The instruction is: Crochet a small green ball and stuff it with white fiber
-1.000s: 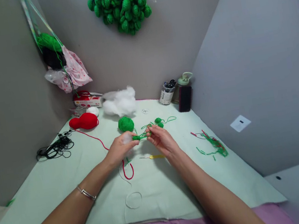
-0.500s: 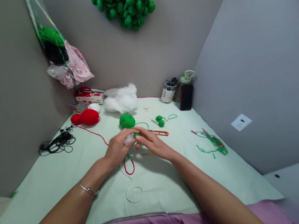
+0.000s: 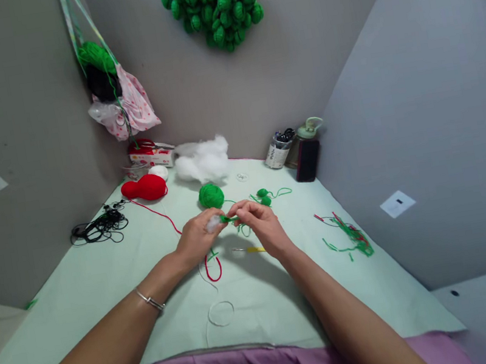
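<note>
Green yarn piece (image 3: 223,218), up over the middle of the counter (image 3: 263,311) — pinched in the left hand (image 3: 198,235), with white fluff (image 3: 213,223) tucked into the same grip. Over in the right hand (image 3: 259,222), seemingly pinched tight too: green strand (image 3: 233,219), right by the piece, though too tiny to swear to. Looks like fiddling with the strand by hand, maybe drawing it snug or sorting it out, with the yellow hook (image 3: 256,249) lying free just below on the counter. Probably calls next for a steady hold on the left and a gentle pull on the right — plus care not to snag the loose loops (image 3: 246,230) nearby.
</note>
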The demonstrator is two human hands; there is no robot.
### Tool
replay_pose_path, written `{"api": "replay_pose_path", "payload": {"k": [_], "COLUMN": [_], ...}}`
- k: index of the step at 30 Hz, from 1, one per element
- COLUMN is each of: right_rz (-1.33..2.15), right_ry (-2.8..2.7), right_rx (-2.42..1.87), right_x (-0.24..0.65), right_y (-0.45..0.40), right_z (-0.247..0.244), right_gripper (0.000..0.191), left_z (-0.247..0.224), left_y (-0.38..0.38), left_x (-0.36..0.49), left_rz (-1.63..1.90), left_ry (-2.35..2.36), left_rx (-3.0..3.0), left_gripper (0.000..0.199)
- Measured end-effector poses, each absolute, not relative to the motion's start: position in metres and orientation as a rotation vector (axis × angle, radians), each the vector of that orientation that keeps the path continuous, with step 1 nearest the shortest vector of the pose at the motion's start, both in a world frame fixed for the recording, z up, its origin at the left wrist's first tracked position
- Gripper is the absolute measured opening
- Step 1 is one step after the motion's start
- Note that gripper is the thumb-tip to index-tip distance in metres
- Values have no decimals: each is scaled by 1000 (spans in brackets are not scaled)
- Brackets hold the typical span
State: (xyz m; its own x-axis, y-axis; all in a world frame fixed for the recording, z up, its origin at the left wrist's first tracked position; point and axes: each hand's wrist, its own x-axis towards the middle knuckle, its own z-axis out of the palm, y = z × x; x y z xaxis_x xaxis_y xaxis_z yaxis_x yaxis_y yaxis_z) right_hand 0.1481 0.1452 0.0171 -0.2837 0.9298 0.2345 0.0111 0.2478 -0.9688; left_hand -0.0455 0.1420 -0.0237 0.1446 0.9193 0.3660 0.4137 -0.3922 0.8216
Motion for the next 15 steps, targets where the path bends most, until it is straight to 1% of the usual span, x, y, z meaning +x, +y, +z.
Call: {"api": "replay_pose_path", "payload": {"k": [2,6,11,12,13,15], "right_rz": [1259,1299,1392,1387,1370,1329], "right_ry": [-1485,-1433,-1562,-1564,-1555,-1531], "right_rx": [-908,-988,-1064,-1076,-1091,-1125], "right_x": [145,146,146,146,146,147], "right_y": [143,146,151,152,153,154], "right_z": [17,10,-1,-2,-2,-1], "right_gripper": [45,38,42,43,42,39], "left_z": [-24,-23,-19,-17,-15,-10], "left_y": [140,137,135,135,135,138], "left_x": [-43,-42,-43,-43,-44,-46], "left_rz": [1215,1285,1290,1277,1264,1252], "left_ry": [1270,1277,1234,1229,1225,1211], "left_rx": [1872,1840,1775,1747,1713,1626], "left_gripper": [22,20,17,21,31,60]}}
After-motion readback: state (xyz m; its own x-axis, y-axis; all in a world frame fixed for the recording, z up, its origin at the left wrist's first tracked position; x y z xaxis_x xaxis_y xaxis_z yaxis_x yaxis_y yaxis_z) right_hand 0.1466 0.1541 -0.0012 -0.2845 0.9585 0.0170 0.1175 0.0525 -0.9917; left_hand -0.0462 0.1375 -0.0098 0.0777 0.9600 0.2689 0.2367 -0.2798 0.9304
